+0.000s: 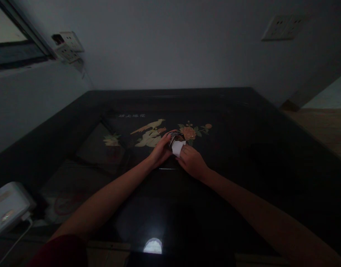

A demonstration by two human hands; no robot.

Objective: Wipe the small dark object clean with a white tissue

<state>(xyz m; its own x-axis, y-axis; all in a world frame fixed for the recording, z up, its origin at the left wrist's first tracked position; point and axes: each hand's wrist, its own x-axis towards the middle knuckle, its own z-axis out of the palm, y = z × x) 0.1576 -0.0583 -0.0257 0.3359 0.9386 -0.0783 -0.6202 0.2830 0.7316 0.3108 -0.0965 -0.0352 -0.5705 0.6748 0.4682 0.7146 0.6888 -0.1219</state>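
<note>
My left hand [160, 151] is closed around the left side of a small, shiny, dark-looking round vessel [174, 138], which may be glass; the dim light hides its exact kind. In my right hand [193, 161] a white tissue [177, 148] is pinched, though it could be thin cloth. The tissue lies against the near side of the vessel's opening. Both hands are over the middle of a glossy black table [215, 207], beside its painted bird [150, 127] and flower [188, 133].
A white box-like device [9, 207] with a white cable sits at the table's left front. Wall sockets [283, 27] are at the upper right, and more sockets [67, 47] at the upper left by a window [12, 37]. A wall runs along the table's far edge.
</note>
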